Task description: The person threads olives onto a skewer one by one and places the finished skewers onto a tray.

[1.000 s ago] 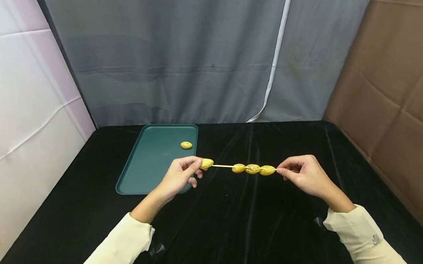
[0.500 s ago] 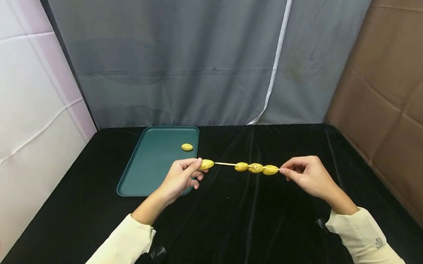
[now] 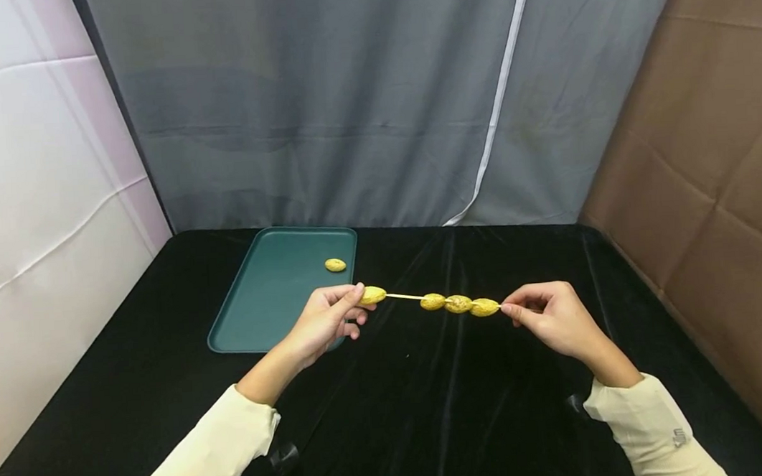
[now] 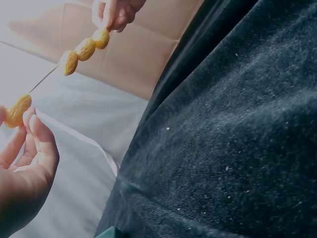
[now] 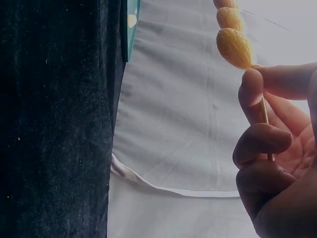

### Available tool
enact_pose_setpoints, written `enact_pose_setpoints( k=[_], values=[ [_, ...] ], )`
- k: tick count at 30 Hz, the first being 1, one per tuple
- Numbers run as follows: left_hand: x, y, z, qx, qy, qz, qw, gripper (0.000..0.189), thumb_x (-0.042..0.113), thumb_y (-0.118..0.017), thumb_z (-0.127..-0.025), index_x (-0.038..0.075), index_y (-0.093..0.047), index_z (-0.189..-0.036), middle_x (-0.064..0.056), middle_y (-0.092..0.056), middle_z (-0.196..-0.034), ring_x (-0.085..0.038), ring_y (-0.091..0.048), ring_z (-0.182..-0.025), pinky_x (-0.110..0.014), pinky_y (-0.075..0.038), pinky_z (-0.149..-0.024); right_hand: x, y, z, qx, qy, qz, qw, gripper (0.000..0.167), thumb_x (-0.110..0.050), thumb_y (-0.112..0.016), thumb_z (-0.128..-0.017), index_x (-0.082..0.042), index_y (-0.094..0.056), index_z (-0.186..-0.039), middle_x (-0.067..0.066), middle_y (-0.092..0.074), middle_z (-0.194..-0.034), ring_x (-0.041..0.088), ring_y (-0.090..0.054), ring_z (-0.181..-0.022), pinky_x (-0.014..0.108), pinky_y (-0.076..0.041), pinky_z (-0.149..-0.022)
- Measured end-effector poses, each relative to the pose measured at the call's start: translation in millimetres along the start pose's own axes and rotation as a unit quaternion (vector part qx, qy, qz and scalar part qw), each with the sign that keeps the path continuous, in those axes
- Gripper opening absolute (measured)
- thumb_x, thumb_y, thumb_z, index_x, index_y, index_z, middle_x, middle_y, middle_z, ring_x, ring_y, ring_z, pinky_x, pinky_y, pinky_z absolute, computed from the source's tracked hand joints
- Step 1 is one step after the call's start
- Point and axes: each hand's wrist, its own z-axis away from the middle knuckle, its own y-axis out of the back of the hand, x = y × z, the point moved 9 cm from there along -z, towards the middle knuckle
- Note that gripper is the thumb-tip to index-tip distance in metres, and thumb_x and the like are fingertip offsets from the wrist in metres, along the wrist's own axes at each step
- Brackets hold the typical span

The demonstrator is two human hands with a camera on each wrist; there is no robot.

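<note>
In the head view my left hand pinches a yellow, oval, wrinkled piece between thumb and fingertips. A thin wooden skewer meets that piece's right end; how deep it goes in is hidden. Three similar yellow pieces are threaded close together on the skewer's right part, with bare stick between them and the held piece. My right hand pinches the skewer just right of them. The right wrist view shows the stick's rear end running down past the curled fingers. The skewer is held nearly level above the table.
A dark green tray lies at the table's back left, partly behind my left hand. One loose yellow oval piece rests on it. Black cloth covers the table. A grey curtain hangs behind, with a brown panel at right.
The head view shifts slightly. Both hands keep their holds, and the threaded pieces stay about the same distance from the left-hand piece.
</note>
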Motion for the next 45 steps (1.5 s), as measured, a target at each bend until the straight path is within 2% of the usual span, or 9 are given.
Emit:
enact_pose_setpoints(
  k=[8, 13, 21, 25, 28, 31, 36, 39, 45],
  values=[
    [-1.5, -3.5, -1.8, -0.017, -0.001, -0.012, 0.9998, 0.029, 0.019, -0.054, -0.104, -0.007, -0.065, -0.110, -0.005, -0.067, -0.087, -0.010, -0.057, -0.068, -0.018, -0.051, -0.054, 0.0, -5.9, -1.5, -0.016, 0.001, -0.009, 0.9998, 0.008, 0.000, -0.074, -0.086, -0.006, -0.075, -0.082, -0.002, -0.063, -0.063, 0.006, -0.051, -0.050, 0.023, -0.040, -0.041],
    [-1.5, -1.8, -1.2, 0.000, -0.014, 0.006, 0.9999, 0.037, 0.022, -0.059, -0.101, -0.007, -0.060, -0.124, -0.005, -0.070, -0.088, -0.009, -0.057, -0.066, -0.017, -0.052, -0.056, 2.4, -10.9, -1.2, -0.018, 0.000, -0.021, 0.9996, 0.009, 0.002, -0.073, -0.086, -0.006, -0.074, -0.082, -0.002, -0.063, -0.063, 0.006, -0.051, -0.050, 0.023, -0.040, -0.041],
    [6.4, -4.0, 1.3, -0.030, -0.123, 0.022, 0.9916, 0.032, 0.012, -0.079, -0.084, 0.018, -0.071, -0.115, -0.001, -0.074, -0.097, -0.012, -0.062, -0.072, -0.019, -0.052, -0.062, 9.9, -18.4, 1.0, -0.036, -0.018, -0.050, 0.9979, 0.008, 0.002, -0.070, -0.088, -0.004, -0.074, -0.084, -0.001, -0.063, -0.064, 0.014, -0.056, -0.054, 0.025, -0.044, -0.047],
    [11.4, -0.6, 1.3, 0.020, -0.180, -0.014, 0.9835, 0.030, 0.006, -0.077, -0.085, 0.022, -0.074, -0.110, 0.002, -0.075, -0.097, -0.011, -0.063, -0.071, -0.020, -0.052, -0.057, 9.3, -21.2, 0.7, -0.042, -0.016, -0.063, 0.9970, 0.008, 0.002, -0.070, -0.089, -0.003, -0.073, -0.084, 0.000, -0.063, -0.064, 0.015, -0.057, -0.055, 0.024, -0.045, -0.048],
    [13.4, 3.1, 2.7, 0.054, -0.208, -0.004, 0.9765, 0.032, 0.002, -0.076, -0.085, 0.020, -0.073, -0.110, 0.003, -0.075, -0.100, -0.010, -0.068, -0.079, -0.021, -0.054, -0.057, 9.0, -25.0, -0.7, -0.046, -0.019, -0.072, 0.9962, 0.007, 0.002, -0.070, -0.089, -0.002, -0.073, -0.084, 0.000, -0.063, -0.064, 0.016, -0.057, -0.055, 0.024, -0.045, -0.048],
    [10.5, 3.7, 2.2, 0.058, -0.207, 0.059, 0.9749, 0.030, -0.001, -0.077, -0.083, 0.017, -0.074, -0.107, 0.001, -0.075, -0.100, -0.010, -0.069, -0.082, -0.021, -0.055, -0.062, 8.7, -27.1, -1.2, -0.046, -0.024, -0.073, 0.9960, 0.007, 0.001, -0.070, -0.089, -0.002, -0.073, -0.084, 0.000, -0.062, -0.064, 0.012, -0.056, -0.055, 0.024, -0.044, -0.048],
    [9.5, -3.4, 0.7, 0.016, -0.198, 0.144, 0.9695, 0.024, 0.005, -0.083, -0.078, 0.015, -0.076, -0.098, 0.000, -0.074, -0.094, -0.010, -0.066, -0.075, -0.019, -0.054, -0.065, 6.2, -28.3, -1.7, -0.048, -0.020, -0.080, 0.9954, 0.007, 0.002, -0.070, -0.089, -0.002, -0.074, -0.084, 0.000, -0.062, -0.064, 0.011, -0.057, -0.056, 0.024, -0.044, -0.048],
    [12.6, -7.3, 0.7, -0.005, -0.204, 0.153, 0.9668, 0.023, 0.007, -0.086, -0.075, 0.015, -0.076, -0.094, 0.001, -0.073, -0.095, -0.010, -0.066, -0.077, -0.019, -0.055, -0.065, 4.4, -29.4, -3.0, -0.052, -0.014, -0.081, 0.9953, 0.007, 0.001, -0.070, -0.089, -0.002, -0.074, -0.083, 0.000, -0.062, -0.064, 0.013, -0.058, -0.056, 0.024, -0.046, -0.049],
    [10.5, -12.8, 0.3, -0.016, -0.190, 0.146, 0.9707, 0.021, 0.007, -0.086, -0.074, 0.015, -0.076, -0.090, 0.001, -0.072, -0.095, -0.010, -0.066, -0.078, -0.019, -0.055, -0.064, 3.3, -30.4, -3.4, -0.059, -0.018, -0.075, 0.9952, 0.008, 0.001, -0.070, -0.089, -0.003, -0.074, -0.083, 0.000, -0.062, -0.065, 0.012, -0.058, -0.057, 0.025, -0.047, -0.050]
  ],
)
